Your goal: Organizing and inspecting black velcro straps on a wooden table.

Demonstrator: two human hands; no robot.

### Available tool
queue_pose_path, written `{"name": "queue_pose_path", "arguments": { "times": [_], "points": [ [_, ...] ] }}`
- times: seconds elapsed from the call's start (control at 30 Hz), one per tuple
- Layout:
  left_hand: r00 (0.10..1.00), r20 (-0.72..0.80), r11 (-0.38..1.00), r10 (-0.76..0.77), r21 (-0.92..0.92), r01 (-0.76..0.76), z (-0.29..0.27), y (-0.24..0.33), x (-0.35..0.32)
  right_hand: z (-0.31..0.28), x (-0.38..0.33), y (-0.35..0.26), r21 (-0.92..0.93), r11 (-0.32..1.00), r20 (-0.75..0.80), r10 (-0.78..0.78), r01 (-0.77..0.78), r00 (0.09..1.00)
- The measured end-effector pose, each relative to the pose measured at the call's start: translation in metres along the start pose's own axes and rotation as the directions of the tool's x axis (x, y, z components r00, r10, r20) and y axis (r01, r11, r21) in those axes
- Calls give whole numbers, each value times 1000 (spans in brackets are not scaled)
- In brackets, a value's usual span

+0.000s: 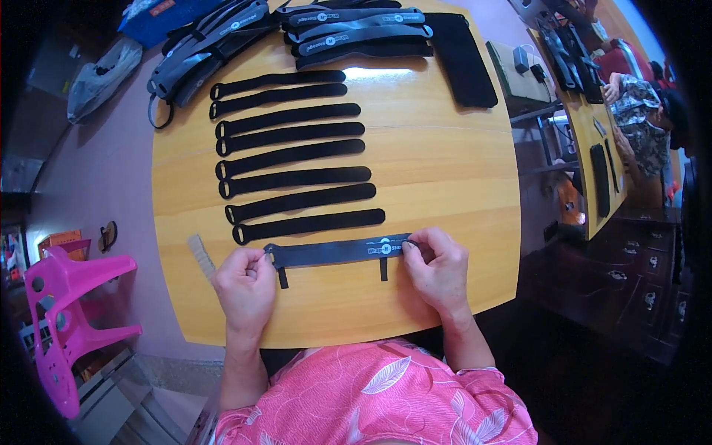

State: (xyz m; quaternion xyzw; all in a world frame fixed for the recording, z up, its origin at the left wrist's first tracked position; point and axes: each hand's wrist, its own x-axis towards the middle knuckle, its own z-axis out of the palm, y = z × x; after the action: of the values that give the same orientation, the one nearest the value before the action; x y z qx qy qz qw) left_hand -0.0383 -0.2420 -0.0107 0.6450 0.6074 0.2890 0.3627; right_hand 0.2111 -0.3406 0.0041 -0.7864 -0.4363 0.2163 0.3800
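Note:
A dark grey strap (326,254) with a pale printed mark lies stretched left to right near the front of the table. My left hand (247,288) pinches its left end, beside the ring. At the other end, the thumb and fingers of my right hand (439,273) are closed on the tip. Two short black strips, one on the left (282,278) and one on the right (383,269), stick out from beneath the strap's near edge. Just beyond lie several black hook-and-loop straps (308,224) in a column, their ring ends to the left.
Bundled grey straps (356,38) and a black folded strip stack (463,63) sit at the wooden table's (437,170) far side. A beige strip (200,254) lies at left. A pink stool (67,311) stands on the floor. Another person (638,111) works at a table on the right.

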Motion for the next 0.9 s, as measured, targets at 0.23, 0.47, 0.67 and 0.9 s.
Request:
{"name": "queue_pose_path", "arguments": {
  "times": [0.23, 0.47, 0.67, 0.9],
  "points": [
    [998, -40, 999, 40, 10, -40, 2, -1, 0, 0, 0, 0, -4, 1000, 2, 4, -4, 1000],
    [995, -84, 998, 61, -2, -62, 6, -7, 0, 3, -2, 1, -1, 999, 5, 51, -51, 999],
    [993, -88, 996, 83, 28, -81, 3, -10, -2, 3, -1, 0, -3, 998, 23, 56, -56, 998],
    [992, -76, 994, 98, 54, -94, 4, -2, 0, 2, -1, -3, 7, 996, 6, 94, -94, 996]
  ]
}}
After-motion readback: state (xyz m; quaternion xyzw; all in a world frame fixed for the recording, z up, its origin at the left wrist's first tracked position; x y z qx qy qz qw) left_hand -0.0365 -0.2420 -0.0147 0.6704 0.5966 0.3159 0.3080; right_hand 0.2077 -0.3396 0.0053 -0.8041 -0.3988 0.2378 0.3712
